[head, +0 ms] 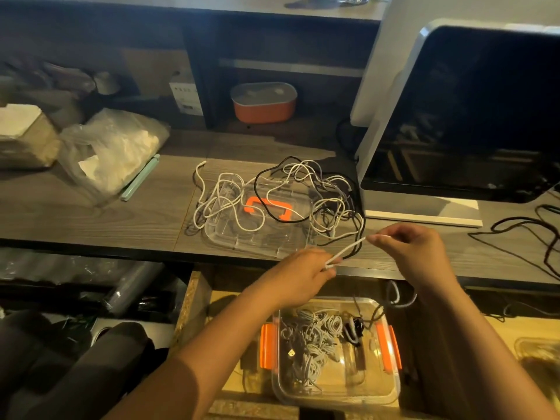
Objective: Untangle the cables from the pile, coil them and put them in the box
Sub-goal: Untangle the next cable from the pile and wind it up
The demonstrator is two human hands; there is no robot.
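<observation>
Pinches a doubled thin white cable (348,250) at its ends, left hand (306,274) on the near end, right hand (415,253) on the far. Runs back into the tangled white-and-black cable pile (272,189) just beyond.

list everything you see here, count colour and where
cable pile: one, white and black, on lid
lid: one, clear, orange handle, on desk
white cable: one, white, held over desk edge
box: one, clear, orange clips, below desk
coiled cables: several, pale and black, in box
monitor: one, dark, right
plastic bag: one, clear, left
orange container: one, orange, back shelf
left hand: pinches white cable
right hand: pinches white cable
</observation>
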